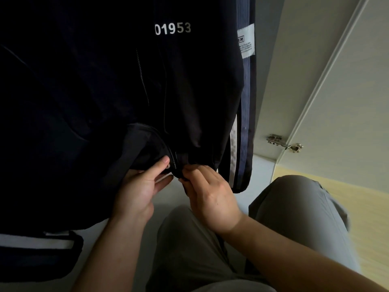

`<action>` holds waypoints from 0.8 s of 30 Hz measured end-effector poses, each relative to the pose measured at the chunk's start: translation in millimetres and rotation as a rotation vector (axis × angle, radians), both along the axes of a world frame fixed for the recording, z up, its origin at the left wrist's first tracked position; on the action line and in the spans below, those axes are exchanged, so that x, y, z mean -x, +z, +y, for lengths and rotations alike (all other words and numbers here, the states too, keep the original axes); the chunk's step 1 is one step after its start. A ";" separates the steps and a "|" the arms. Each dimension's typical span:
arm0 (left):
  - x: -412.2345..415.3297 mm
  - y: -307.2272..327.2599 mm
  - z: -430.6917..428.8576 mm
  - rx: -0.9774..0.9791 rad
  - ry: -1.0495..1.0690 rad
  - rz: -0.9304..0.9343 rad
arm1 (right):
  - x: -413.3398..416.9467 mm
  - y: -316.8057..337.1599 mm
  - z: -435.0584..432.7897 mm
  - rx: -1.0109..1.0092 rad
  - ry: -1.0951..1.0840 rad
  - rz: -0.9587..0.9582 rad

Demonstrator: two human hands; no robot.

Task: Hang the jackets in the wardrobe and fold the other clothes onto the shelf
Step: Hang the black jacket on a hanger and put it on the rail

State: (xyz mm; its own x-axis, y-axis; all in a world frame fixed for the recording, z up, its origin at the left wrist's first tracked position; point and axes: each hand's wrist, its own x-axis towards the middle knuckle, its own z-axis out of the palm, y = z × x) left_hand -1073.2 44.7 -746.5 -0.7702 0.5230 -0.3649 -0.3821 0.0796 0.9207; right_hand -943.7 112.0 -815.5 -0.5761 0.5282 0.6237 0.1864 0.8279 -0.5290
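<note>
A dark jacket [189, 91] is seen hanging inside the wardrobe, beside the door [336, 81]; its hem is held at the foot of the zip [173, 158]; the left hand [139, 188] is pinched on the left edge, and the right hand [212, 194] is curled round the right edge, the two close together; the cloth is judged light, soft and limp, perhaps slippery; it is best gripped at the stiffer zip tape, so that the ends can be lined up.
</note>
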 end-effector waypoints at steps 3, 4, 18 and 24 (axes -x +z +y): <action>-2.9 -1.7 -1.0 -0.017 -0.001 0.060 | 1.0 0.4 0.7 -0.003 0.008 0.009; -4.5 -1.6 -1.1 -0.028 -0.008 0.070 | 1.6 0.5 0.1 -0.008 0.009 0.008; -8.6 -3.4 0.2 -0.103 0.055 0.119 | 4.3 3.2 -3.8 -0.066 0.015 0.026; -9.7 -3.2 -0.4 -0.106 0.049 0.152 | 4.4 6.1 -5.3 -0.043 0.023 0.016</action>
State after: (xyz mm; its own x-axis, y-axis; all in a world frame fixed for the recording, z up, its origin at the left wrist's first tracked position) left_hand -1063.5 44.2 -749.7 -0.8378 0.5131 -0.1869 -0.2387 -0.0364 0.9704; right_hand -948.1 106.6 -809.4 -0.5777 0.4875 0.6547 0.1586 0.8538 -0.4958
